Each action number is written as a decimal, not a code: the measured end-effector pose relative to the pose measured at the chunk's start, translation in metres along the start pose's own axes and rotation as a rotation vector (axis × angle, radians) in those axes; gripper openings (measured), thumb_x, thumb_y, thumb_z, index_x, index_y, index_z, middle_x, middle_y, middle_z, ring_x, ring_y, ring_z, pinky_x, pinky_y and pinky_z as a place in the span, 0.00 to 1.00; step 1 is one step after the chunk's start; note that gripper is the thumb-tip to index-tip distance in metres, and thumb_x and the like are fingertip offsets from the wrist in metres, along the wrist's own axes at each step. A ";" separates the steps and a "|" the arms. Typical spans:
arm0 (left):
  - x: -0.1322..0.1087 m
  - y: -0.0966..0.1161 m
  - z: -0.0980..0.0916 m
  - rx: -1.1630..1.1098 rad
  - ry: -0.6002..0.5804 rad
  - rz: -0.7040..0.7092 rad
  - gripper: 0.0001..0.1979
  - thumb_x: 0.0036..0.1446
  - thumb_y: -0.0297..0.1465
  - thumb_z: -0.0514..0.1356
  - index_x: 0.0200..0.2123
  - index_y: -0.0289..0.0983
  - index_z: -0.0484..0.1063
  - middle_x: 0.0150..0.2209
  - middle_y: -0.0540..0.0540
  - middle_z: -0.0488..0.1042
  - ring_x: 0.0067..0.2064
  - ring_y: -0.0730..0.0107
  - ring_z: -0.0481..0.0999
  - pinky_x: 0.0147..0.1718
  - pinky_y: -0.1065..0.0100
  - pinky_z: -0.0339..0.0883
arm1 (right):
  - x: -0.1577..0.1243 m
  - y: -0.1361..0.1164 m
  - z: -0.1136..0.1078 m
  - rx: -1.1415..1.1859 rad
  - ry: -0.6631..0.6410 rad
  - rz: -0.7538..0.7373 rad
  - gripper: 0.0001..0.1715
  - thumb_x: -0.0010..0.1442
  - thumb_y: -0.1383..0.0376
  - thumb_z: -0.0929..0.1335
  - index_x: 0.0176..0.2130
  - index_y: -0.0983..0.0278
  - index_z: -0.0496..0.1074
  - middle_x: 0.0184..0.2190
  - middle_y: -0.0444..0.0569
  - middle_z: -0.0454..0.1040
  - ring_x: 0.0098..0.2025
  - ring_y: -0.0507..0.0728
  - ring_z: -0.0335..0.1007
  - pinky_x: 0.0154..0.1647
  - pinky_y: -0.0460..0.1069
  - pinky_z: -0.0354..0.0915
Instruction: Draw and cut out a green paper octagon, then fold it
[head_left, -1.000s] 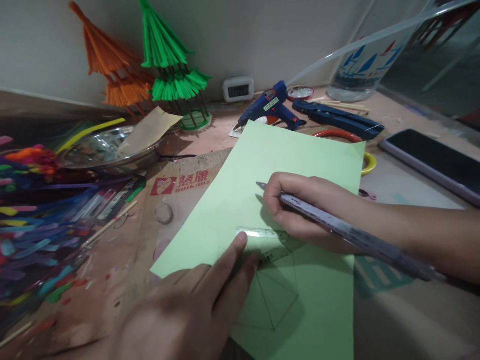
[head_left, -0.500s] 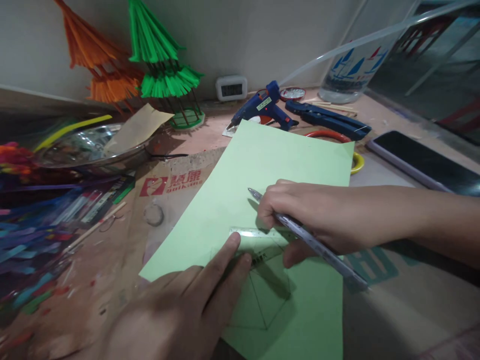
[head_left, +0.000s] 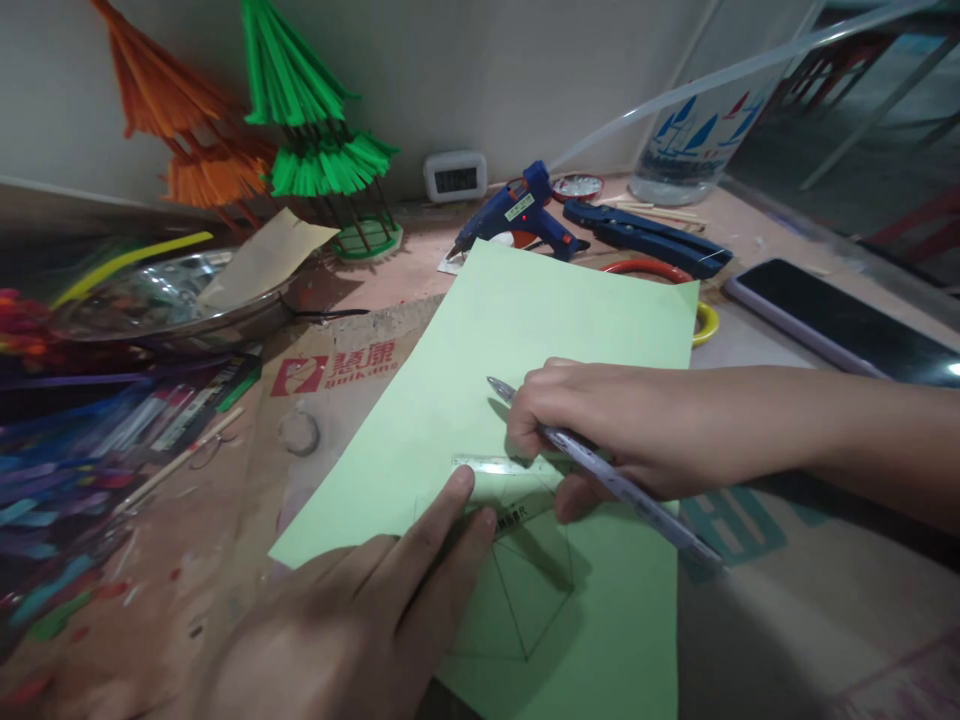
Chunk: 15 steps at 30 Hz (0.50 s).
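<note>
A light green sheet of paper lies tilted across the work surface, with thin pencil-like lines forming a many-sided figure near its lower part. On it rests a clear plastic ruler, partly hidden by both hands. My left hand presses the ruler down with outstretched index and middle fingers; its other fingers are mostly hidden. In my right hand a pen is gripped slantwise, its tip pointing away to the upper left, above the paper. The thumb of that hand is by the ruler's right part.
Behind the paper are a blue glue gun, dark blue pliers and a white digital clock. A phone lies right. Left are a metal bowl, coloured strips, and green and orange pagoda-like models.
The whole scene has shifted slightly left in the view. Both hands, the ruler and the paper keep nearly the same positions relative to one another.
</note>
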<state>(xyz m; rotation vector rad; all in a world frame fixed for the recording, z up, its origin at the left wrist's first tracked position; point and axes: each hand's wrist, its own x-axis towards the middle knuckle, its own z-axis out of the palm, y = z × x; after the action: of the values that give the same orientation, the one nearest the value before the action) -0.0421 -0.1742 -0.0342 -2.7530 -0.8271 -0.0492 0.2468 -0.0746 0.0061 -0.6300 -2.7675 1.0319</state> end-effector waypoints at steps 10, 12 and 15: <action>0.005 0.004 -0.013 -0.008 -0.128 -0.031 0.39 0.52 0.18 0.52 0.68 0.43 0.68 0.69 0.45 0.67 0.33 0.64 0.84 0.26 0.66 0.79 | -0.001 -0.001 0.000 -0.025 0.003 -0.001 0.13 0.65 0.64 0.73 0.45 0.64 0.67 0.39 0.49 0.70 0.42 0.57 0.64 0.43 0.50 0.57; 0.005 0.004 -0.012 -0.002 -0.129 -0.035 0.40 0.53 0.17 0.50 0.68 0.43 0.67 0.70 0.46 0.66 0.33 0.65 0.84 0.27 0.66 0.79 | -0.001 -0.001 0.000 -0.020 -0.003 0.001 0.13 0.65 0.63 0.73 0.45 0.64 0.67 0.39 0.49 0.70 0.43 0.57 0.65 0.43 0.50 0.57; 0.002 0.004 -0.006 -0.025 -0.112 -0.045 0.39 0.53 0.18 0.49 0.68 0.42 0.66 0.70 0.46 0.65 0.33 0.67 0.83 0.27 0.66 0.79 | -0.001 -0.002 -0.001 -0.013 -0.009 0.009 0.13 0.65 0.63 0.73 0.45 0.64 0.67 0.40 0.49 0.70 0.43 0.58 0.65 0.43 0.50 0.57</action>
<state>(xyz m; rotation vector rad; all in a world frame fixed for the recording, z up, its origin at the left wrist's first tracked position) -0.0379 -0.1781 -0.0288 -2.7813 -0.9239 0.0877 0.2471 -0.0757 0.0078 -0.6419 -2.7836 1.0220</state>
